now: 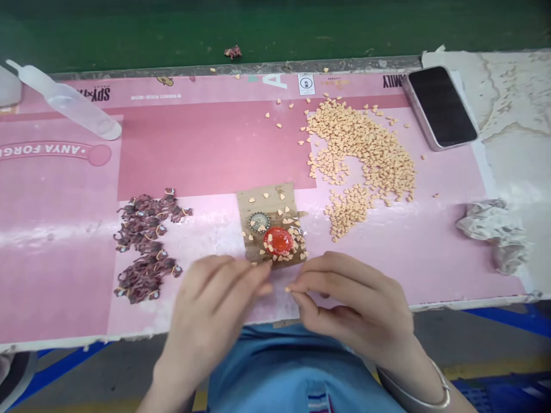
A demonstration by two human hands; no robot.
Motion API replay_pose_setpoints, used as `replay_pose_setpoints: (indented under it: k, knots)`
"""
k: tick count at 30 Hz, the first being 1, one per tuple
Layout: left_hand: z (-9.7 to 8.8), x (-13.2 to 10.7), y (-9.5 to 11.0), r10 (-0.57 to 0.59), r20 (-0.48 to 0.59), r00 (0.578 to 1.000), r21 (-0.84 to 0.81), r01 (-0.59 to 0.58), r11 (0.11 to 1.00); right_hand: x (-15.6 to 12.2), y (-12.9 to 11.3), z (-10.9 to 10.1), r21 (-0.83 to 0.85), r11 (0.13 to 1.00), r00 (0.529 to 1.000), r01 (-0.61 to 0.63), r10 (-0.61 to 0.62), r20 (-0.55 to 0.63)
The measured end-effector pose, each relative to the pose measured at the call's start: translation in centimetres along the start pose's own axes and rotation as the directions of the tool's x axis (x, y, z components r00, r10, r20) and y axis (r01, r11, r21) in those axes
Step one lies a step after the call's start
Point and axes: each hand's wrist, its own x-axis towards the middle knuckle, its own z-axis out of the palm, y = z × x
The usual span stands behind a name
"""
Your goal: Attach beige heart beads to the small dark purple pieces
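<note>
My right hand [350, 295] is closed in a pinch, with a small tan piece [288, 289] between thumb and fingertips. Opposite it, my left hand [215, 304] has its fingers bent together; whatever they may hold is hidden. Just beyond both hands lies a piece of brown cardboard [267, 198]. On it sit a shiny red round cap [279, 241], a grey ridged bottle cap [260, 222] and several scattered tan pieces. A large pile of the same tan pieces [365, 140] spreads at the right. Left of the cardboard is a cluster of small dark purple figures [144, 246] with yellowish bands.
A translucent squeeze bottle [81, 106] with a thin nozzle lies at the far left. A phone [441, 108] and a crumpled white tissue [495, 229] lie at the right. One purple figure [233, 53] is beyond the pink printed sheet [206, 149]. The table's front edge is close to my body.
</note>
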Motion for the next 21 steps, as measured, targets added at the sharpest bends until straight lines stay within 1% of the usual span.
replay_pose_setpoints:
  k: [1,3,5,6,8,10,14,16,19,21]
  knots:
    - [-0.2,-0.1,-0.8,-0.059,0.000,0.998,0.095,0.058,0.994,0.1,0.2,-0.2,-0.045,0.999,1.000,-0.004,0.004,-0.008]
    - [-0.6,-0.3,-2.8,-0.157,0.016,0.988,0.309,0.144,0.940,0.3,0.8,-0.4,-0.145,0.989,1.000,0.000,-0.004,-0.025]
    - [-0.9,-0.4,-4.8,-0.202,0.061,0.977,0.441,0.156,0.884,0.5,1.3,-0.4,-0.221,0.975,0.999,0.011,-0.018,-0.032]
    - [-1.1,-0.4,-5.6,-0.202,0.084,0.976,0.460,0.141,0.877,0.7,1.5,-0.4,-0.241,0.970,0.999,0.017,-0.025,-0.030]
    - [-1.4,-0.2,-6.8,-0.188,0.087,0.978,0.442,0.131,0.888,0.9,1.7,-0.3,-0.260,0.965,0.999,0.027,-0.032,-0.017]
    - [-1.6,0.0,-7.5,-0.186,0.069,0.980,0.405,0.143,0.903,1.2,1.7,-0.1,-0.275,0.961,0.999,0.038,-0.041,-0.005]
    - [-1.7,0.4,-8.1,-0.230,0.055,0.972,0.354,0.196,0.914,1.7,1.5,-0.2,-0.325,0.943,0.997,0.073,-0.069,0.026]
    - [-1.8,0.4,-8.4,-0.228,0.042,0.973,0.341,0.200,0.919,1.9,1.4,-0.3,-0.349,0.931,0.994,0.106,-0.091,0.057]
    - [-2.1,0.1,-8.7,-0.168,0.086,0.982,0.322,0.132,0.938,2.2,1.2,-0.6,-0.370,0.917,0.987,0.149,-0.112,0.118]
    - [-2.5,0.0,-8.7,-0.158,0.162,0.974,0.308,0.102,0.946,2.3,1.1,-0.7,-0.374,0.913,0.982,0.166,-0.116,0.151]
